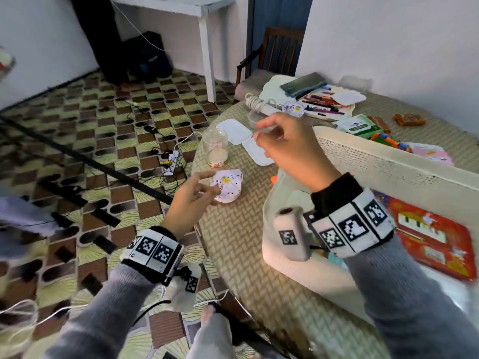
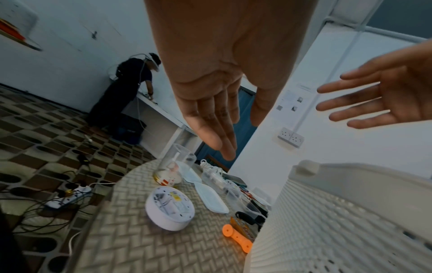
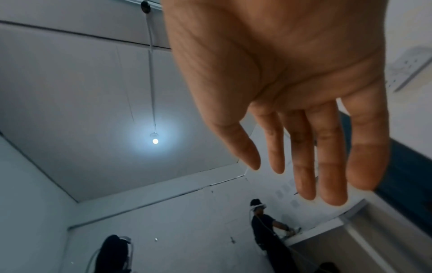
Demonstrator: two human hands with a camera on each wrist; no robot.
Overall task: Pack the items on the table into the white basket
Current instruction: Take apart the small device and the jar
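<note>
The white basket (image 1: 388, 156) stands on the right of the round table, and its perforated wall (image 2: 339, 212) fills the lower right of the left wrist view. A round white device (image 1: 228, 186) (image 2: 169, 208) lies near the table's left edge. My left hand (image 1: 211, 186) (image 2: 238, 133) hovers over it with straight fingers, holding nothing. My right hand (image 1: 261, 133) (image 3: 292, 175) is raised by the basket's left corner, fingers relaxed and empty. It also shows in the left wrist view as spread fingers (image 2: 350, 107).
A glass jar (image 1: 214, 147), white lids (image 1: 234, 130), an orange-handled tool (image 2: 236, 238), pens (image 1: 321, 102) and a green packet (image 1: 359, 125) lie on the table. A red printed box (image 1: 435, 237) lies in the basket. Cables and a power strip (image 1: 171, 161) lie on the floor at left.
</note>
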